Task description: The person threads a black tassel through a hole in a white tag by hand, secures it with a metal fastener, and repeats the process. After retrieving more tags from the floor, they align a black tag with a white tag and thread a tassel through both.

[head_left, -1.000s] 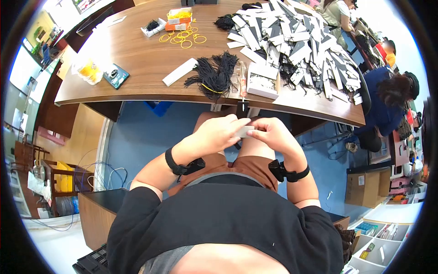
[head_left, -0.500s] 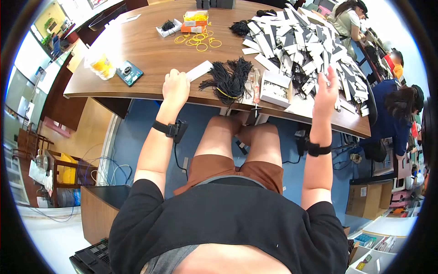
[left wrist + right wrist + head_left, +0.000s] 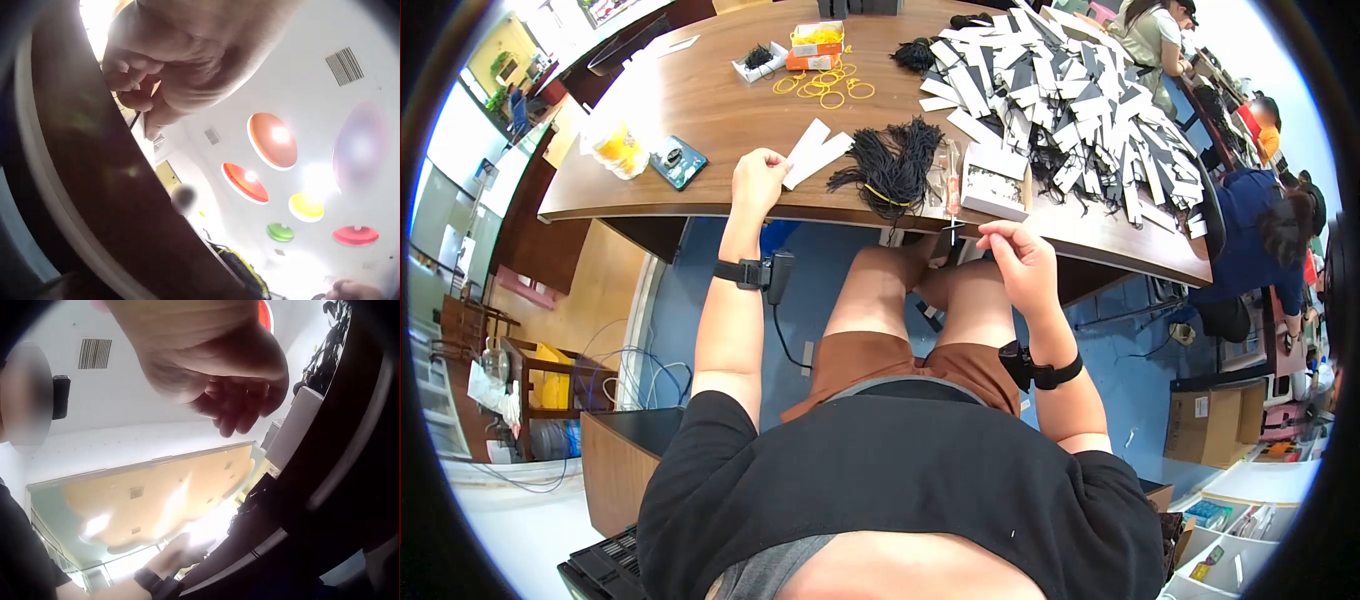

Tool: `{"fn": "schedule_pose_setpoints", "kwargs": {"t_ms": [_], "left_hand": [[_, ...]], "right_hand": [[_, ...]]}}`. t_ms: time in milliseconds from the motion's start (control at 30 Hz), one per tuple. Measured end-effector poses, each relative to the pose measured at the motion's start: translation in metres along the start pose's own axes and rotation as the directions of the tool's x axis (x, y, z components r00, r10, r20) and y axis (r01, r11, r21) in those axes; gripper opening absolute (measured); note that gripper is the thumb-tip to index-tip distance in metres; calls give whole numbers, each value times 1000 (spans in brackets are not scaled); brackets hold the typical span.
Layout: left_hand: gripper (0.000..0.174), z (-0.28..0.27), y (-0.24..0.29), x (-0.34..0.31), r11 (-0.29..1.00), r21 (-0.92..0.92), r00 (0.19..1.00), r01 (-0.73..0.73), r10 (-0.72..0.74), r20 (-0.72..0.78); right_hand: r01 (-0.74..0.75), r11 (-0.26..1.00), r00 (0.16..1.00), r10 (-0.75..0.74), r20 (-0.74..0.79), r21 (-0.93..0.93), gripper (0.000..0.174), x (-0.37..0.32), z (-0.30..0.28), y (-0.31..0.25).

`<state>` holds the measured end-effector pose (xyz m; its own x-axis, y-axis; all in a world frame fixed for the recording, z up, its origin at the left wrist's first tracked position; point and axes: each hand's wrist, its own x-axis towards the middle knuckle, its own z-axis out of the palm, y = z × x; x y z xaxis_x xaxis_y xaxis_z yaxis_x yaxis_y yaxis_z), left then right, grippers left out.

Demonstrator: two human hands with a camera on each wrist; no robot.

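Two white strips (image 3: 833, 153) fan out on the table's front part. At their near end is my left hand (image 3: 758, 180), thumb and fingertips pinching the more upright strip (image 3: 808, 143) by its edge. To their right lies a bundle of black cords (image 3: 890, 170) tied with a yellow band. My right hand (image 3: 1022, 265) hovers before the table edge, close in front of a small white box (image 3: 997, 182). Its fingers curl loosely, with nothing visible in them. In the right wrist view, the fingers (image 3: 234, 419) bend toward the palm.
A big heap of black and white strips with cords (image 3: 1070, 110) covers the table's right side. Yellow bands (image 3: 830, 88) lie by an orange box (image 3: 813, 60) at the back. A dark phone-like case (image 3: 679, 163) and a yellow-white tub (image 3: 620, 150) stand left. Other people sit at right.
Both hands left the lap, where they worked on a small white piece. The left went to the strips, now showing two instead of one. The right reached the heap, then came back toward the lap.
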<state>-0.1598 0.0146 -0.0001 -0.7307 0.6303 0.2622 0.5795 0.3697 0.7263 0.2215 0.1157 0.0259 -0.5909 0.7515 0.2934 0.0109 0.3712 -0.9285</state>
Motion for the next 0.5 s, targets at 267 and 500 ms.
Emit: {"fn": "schedule_pose_setpoints", "kwargs": {"t_ms": [267,500], "left_hand": [[14,-12,3,-8,997,-71,998,6,-11,-60],[11,12,99,-98,812,-561,804,160,223,551]], "right_hand": [[-43,998,991,37,130,47,16,-1,2,-5],[-108,947,994,95,56,304,19,4,31,-12]]}}
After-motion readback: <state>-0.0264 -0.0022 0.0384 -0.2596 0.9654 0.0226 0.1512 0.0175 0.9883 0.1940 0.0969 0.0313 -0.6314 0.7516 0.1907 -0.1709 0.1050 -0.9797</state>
